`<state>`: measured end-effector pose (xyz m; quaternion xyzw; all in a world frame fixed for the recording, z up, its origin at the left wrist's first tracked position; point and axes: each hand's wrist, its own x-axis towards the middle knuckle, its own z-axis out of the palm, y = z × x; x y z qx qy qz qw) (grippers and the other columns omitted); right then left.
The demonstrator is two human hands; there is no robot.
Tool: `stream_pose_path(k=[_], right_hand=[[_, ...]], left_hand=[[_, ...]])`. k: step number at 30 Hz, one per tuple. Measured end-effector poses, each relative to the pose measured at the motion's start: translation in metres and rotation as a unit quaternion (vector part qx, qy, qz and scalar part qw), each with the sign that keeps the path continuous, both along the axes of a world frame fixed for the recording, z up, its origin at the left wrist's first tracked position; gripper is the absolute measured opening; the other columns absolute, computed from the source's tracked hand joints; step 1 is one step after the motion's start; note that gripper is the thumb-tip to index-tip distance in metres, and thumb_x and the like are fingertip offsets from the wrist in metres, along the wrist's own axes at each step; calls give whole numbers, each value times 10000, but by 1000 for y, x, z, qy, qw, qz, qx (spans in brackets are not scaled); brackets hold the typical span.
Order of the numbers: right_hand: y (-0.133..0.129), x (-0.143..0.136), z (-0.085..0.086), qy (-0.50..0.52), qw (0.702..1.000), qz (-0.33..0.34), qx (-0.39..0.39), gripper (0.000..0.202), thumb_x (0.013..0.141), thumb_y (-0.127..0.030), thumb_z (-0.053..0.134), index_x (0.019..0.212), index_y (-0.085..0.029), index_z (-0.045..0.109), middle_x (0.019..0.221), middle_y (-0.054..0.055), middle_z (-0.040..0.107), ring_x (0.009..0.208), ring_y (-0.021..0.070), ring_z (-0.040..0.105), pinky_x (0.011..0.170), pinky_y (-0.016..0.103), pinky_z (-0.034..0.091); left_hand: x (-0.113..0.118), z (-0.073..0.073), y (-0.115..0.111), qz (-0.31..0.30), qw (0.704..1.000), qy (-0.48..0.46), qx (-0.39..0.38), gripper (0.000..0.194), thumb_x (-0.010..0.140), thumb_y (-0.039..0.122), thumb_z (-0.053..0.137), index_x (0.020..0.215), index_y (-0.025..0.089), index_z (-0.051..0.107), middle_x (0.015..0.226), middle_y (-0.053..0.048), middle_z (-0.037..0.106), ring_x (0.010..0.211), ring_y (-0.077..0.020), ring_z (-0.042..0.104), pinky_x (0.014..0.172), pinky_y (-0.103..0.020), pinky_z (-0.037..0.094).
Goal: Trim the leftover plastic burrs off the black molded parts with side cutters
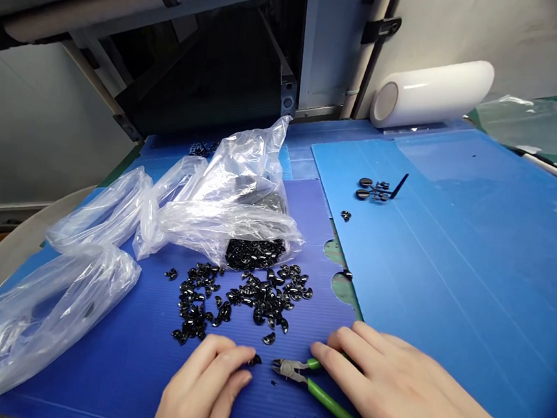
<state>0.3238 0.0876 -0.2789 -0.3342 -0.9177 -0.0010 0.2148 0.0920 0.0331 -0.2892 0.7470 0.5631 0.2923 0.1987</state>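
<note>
My left hand [212,385] is closed at the bottom centre, pinching a small black part [256,360] between thumb and fingers. To its right, my right hand [390,381] is wrapped round green-handled cutters [334,402]. Their metal jaws point left, close to the black part but apart from it, and look slightly parted. Beyond both hands, many small glossy black pieces [266,296] lie scattered on the blue sheet [139,353]. A clear plastic bag [247,167] behind them holds more such pieces near its mouth.
More crumpled clear plastic [65,307] covers the left side. A black moulded frame with ovals [372,191] rests on the right-hand light blue sheet [450,250]. A white roll [432,92] lies at the back right. Tiny black scraps are near the cutters. A dark opening stands behind.
</note>
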Motion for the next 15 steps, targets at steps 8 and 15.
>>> stream_pose_path(k=[8, 15], right_hand=[[-9, -11, -4, -28, 999, -14, -19, 423, 509, -148, 457, 914, -197, 571, 804, 57, 599, 680, 236, 537, 530, 337, 395], [-12, -13, -1, -34, 999, -4, -15, 412, 513, -125, 453, 904, -184, 568, 839, 67, 602, 712, 247, 542, 522, 345, 364]], left_hand=[[-11, -1, 15, -75, 995, 52, -31, 177, 898, 111, 441, 985, 213, 555, 832, -16, 538, 728, -113, 568, 647, -202, 464], [-8, -10, -2, -22, 999, 47, 13, 196, 856, 178, 570, 1042, 205, 517, 850, -7, 564, 753, -128, 579, 698, -219, 471]])
